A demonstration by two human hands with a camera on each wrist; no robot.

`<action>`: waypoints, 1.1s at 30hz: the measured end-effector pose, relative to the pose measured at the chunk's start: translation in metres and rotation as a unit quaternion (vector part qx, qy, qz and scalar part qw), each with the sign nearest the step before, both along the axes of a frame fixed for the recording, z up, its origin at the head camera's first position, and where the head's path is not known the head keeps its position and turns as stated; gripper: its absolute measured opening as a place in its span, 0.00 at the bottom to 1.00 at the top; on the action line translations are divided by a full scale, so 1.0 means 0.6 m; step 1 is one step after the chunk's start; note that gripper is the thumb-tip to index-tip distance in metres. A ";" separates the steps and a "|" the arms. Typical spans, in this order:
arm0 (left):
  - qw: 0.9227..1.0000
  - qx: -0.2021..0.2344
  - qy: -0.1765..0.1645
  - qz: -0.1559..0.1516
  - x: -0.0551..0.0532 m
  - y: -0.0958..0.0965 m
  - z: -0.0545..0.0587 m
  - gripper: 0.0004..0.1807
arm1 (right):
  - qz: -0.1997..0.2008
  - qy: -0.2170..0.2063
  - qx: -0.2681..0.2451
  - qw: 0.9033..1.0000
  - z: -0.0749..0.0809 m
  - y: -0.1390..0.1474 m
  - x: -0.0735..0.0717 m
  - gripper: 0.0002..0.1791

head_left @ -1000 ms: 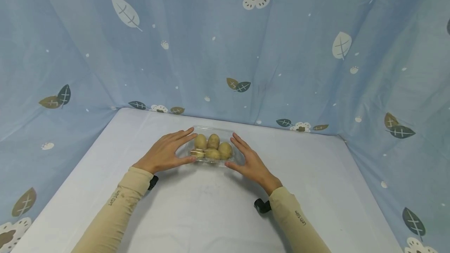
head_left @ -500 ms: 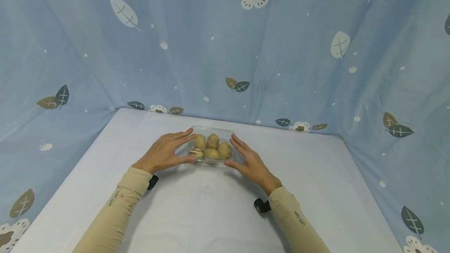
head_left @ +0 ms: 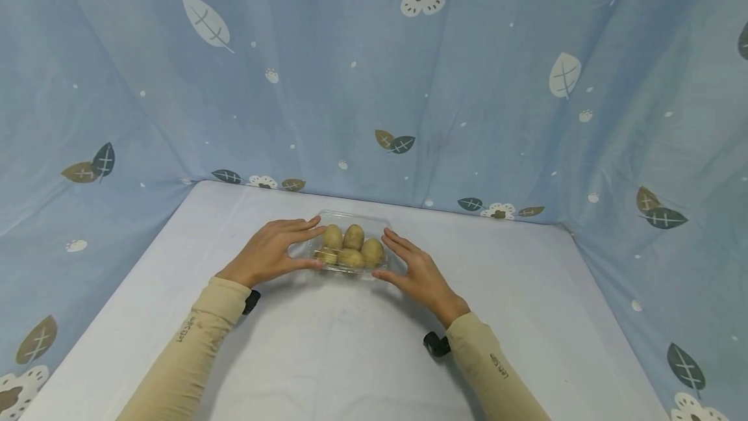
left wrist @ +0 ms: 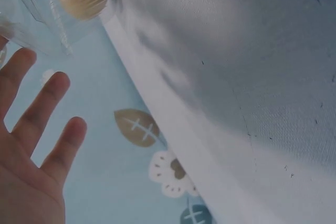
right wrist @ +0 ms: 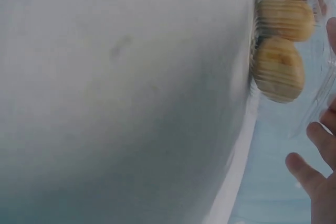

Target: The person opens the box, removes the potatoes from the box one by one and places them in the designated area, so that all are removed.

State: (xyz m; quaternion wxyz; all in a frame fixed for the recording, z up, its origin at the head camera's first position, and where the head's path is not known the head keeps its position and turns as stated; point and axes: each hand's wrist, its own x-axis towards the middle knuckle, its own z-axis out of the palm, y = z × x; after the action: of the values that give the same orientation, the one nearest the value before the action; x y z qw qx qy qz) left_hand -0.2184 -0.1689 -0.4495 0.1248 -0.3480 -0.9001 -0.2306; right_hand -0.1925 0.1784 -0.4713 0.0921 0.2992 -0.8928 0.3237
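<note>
In the head view a clear plastic box (head_left: 358, 217) with several yellow-brown potatoes (head_left: 354, 237) in it stands toward the back of the table. My left hand (head_left: 269, 253) holds its left end, thumb at the near edge and forefingers farther back. At the right end my right hand (head_left: 422, 277) holds it the same way. Spread fingers (left wrist: 62, 145) show behind the box's corner in the left wrist view. Three potatoes (right wrist: 278, 69) appear through the ribbed wall in the right wrist view, where part of the right hand is cut off by the frame.
A white cloth covers the table (head_left: 327, 356). Behind it and along both sides hangs a blue curtain (head_left: 315, 102) with leaf and flower prints. A small black device (head_left: 436, 344) sits at the right wrist, another black device (head_left: 251, 302) at the left.
Both hands stay at the ends of the box, with only tiny shifts of the fingers. The box and potatoes keep nearly the same place.
</note>
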 end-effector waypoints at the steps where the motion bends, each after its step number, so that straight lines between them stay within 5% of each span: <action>1: 1.000 0.002 0.004 -0.001 0.000 0.000 0.000 0.43 | 0.002 -0.002 0.000 1.000 0.002 0.000 0.000 0.44; 12: 1.000 0.017 0.003 -0.013 -0.002 -0.001 0.011 0.39 | 0.023 0.038 0.013 0.999 0.017 0.002 -0.012 0.41; 23: 0.999 0.027 -0.007 0.016 -0.004 -0.003 0.018 0.34 | 0.034 0.007 -0.024 0.999 0.039 0.005 -0.017 0.37; 27: 0.997 0.059 0.026 0.035 -0.003 -0.005 0.018 0.29 | 0.032 0.043 -0.051 0.997 0.046 0.007 -0.020 0.29; 33: 0.984 0.110 0.135 0.035 -0.008 -0.002 0.029 0.23 | 0.028 0.115 -0.106 0.987 0.067 0.006 -0.026 0.20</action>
State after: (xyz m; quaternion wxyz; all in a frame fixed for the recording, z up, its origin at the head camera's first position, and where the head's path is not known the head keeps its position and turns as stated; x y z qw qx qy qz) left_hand -0.2233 -0.1702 -0.4324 0.2905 -0.3284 -0.8558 -0.2747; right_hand -0.2079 0.1819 -0.4313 0.2161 0.3476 -0.8282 0.3829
